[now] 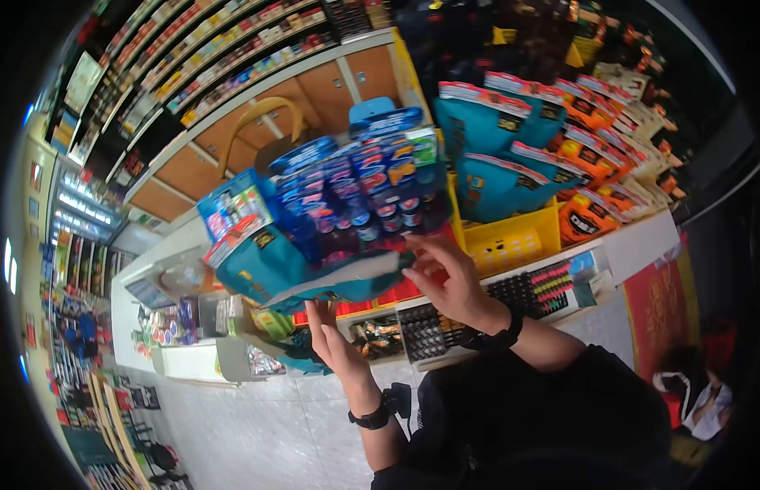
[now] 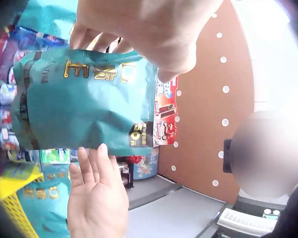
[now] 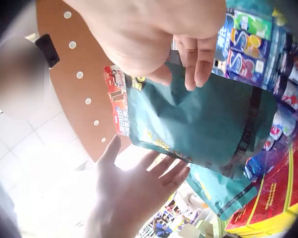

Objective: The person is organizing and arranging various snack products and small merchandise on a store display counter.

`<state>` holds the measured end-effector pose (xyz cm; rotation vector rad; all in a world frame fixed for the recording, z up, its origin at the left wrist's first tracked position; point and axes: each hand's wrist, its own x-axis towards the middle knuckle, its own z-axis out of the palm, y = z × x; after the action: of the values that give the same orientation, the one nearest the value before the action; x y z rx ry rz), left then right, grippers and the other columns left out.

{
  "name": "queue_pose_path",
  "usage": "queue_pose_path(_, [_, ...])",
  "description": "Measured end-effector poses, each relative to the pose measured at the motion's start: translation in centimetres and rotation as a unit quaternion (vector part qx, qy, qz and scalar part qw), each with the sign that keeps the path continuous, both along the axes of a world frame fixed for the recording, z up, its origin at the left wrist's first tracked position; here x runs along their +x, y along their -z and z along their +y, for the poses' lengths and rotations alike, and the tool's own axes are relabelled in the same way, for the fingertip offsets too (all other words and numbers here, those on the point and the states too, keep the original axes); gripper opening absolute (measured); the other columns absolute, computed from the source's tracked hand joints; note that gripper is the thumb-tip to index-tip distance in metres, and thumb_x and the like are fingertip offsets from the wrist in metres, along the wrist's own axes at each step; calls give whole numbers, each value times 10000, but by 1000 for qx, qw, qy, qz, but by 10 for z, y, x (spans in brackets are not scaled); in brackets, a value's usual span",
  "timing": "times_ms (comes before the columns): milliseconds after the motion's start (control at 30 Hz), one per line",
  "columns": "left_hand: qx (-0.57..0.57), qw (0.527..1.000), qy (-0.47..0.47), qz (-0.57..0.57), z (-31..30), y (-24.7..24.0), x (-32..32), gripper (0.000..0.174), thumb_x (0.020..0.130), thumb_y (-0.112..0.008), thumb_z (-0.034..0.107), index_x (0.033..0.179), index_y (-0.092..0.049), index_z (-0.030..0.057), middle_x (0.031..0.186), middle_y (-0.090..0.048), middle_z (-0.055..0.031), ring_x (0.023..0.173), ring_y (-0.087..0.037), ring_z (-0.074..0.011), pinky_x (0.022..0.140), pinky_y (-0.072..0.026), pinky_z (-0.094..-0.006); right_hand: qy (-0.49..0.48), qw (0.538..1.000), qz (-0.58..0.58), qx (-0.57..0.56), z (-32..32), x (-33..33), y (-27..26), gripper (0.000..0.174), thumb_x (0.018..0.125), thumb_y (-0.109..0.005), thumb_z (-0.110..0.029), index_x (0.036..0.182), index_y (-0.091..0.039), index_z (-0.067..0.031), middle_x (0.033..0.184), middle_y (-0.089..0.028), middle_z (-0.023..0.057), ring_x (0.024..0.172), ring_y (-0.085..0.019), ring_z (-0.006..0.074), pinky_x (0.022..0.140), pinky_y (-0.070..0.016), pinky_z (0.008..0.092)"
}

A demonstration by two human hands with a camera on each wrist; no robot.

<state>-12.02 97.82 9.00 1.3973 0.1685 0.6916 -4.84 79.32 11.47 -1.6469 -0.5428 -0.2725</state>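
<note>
A teal packet with gold lettering stands between my two hands, its red-and-white header strip uppermost. My left hand touches one side edge of the packet. In the right wrist view, the fingers of that left hand are extended and spread along the edge. Against the opposite edge rests my right hand. The left wrist view shows this right hand palm outward, its straight fingertips right at the packet's edge. Another teal packet stands behind, to the left.
Beyond the hands, blue and purple hanging packs and small bottles fill a display. Several teal packets stand by a yellow basket at right, beside orange packets. A black divided tray lies along the counter front.
</note>
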Motion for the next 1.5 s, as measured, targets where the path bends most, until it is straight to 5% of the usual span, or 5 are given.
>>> queue_pose_path(300, [-8, 981, 183, 63, -147, 4, 31, 582, 1024, -466, 284, 1473, -319, -57, 1437, -452, -192, 1335, -440, -278, 1141, -314, -454, 209, 969, -69, -108, -187, -22, 5, 98, 799, -744, -6, 837, -663, 35, 922, -647, 134, 782, -637, 249, 626, -494, 302])
queue_pose_path(733, [-18, 886, 334, 322, -287, 33, 87, 779, 991, -556, 350, 1490, -178, -114, 1461, -420, -246, 1353, -412, -277, 1114, -298, -328, 223, 965, 78, -117, -320, -33, 96, 114, 794, -685, 39, 906, -665, 26, 983, -660, 164, 855, -649, 344, 714, -519, 362])
queue_pose_path(1033, [87, 891, 293, 335, -286, 56, 83, 674, 960, -611, 350, 1428, -384, -79, 1359, -521, -283, 1274, -521, -298, 1059, -388, -342, 259, 951, 143, -89, -318, -50, 117, 308, 829, -735, -46, 1114, -637, 17, 1025, -642, 137, 736, -648, 200, 613, -506, 285])
queue_pose_path(1167, [89, 895, 268, 344, -257, 37, 77, 507, 976, -611, 288, 1336, -515, -56, 1231, -638, -167, 1153, -588, -195, 987, -441, -299, 305, 942, 66, -123, -302, -56, 88, 310, 840, -722, -25, 1133, -629, 5, 1045, -621, 109, 711, -534, 137, 543, -423, 240])
queue_pose_path(1500, [80, 942, 85, 315, -77, 29, 57, 354, 971, -620, 234, 1197, -629, -37, 1039, -711, -121, 968, -650, -127, 857, -484, -259, 341, 938, -42, -57, -179, -40, 77, 354, 899, -623, 47, 1236, -513, 40, 984, -508, 81, 656, -437, 87, 514, -338, 228])
